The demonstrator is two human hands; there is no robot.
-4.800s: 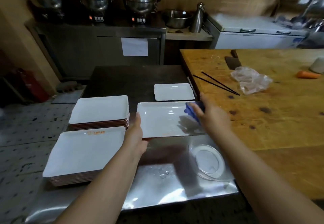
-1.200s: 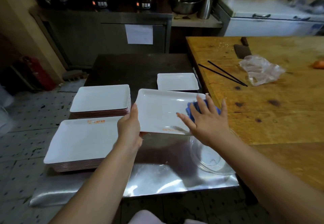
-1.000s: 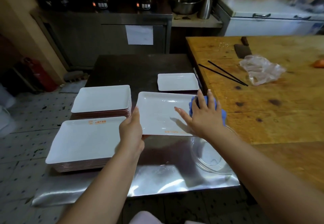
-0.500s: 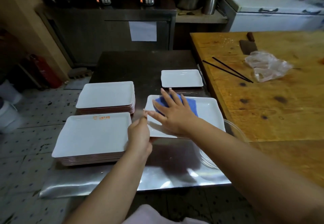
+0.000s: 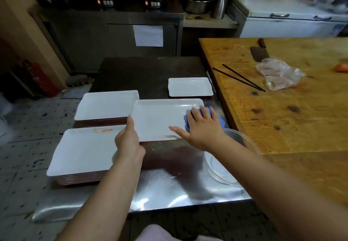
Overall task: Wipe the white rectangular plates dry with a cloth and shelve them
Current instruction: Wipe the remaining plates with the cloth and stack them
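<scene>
Left hand (image 5: 130,142) grips the plate (image 5: 160,120) by its left edge, thumb on top, fingers curled under, holding it just above the steel table (image 5: 169,189). Right hand (image 5: 203,129) lies flat on the plate's right end, fingers spread and straight, pressing a blue cloth (image 5: 188,120) onto the white surface; the cloth pokes out past the fingers at 3 o'clock. The plate's far left corner overlaps the far stack (image 5: 105,106). At 9 o'clock from the left hand sits the near stack (image 5: 84,150), white plates piled up with an orange mark on the top one, and the held plate's near left corner hangs over it. At 12 o'clock from the held plate, a lone small plate (image 5: 190,87) lies on the dark tabletop, close to the wooden table (image 5: 282,120). At 5 o'clock from the right hand, a clear bowl (image 5: 224,169) sits at the steel table's right edge, partly under the forearm; I cannot tell what is in it. Bare steel shows in front of the hands, down to the near edge. On the wood: chopsticks (image 5: 239,77), a plastic bag (image 5: 278,74), a cleaver (image 5: 259,52), all well apart from the plates.
</scene>
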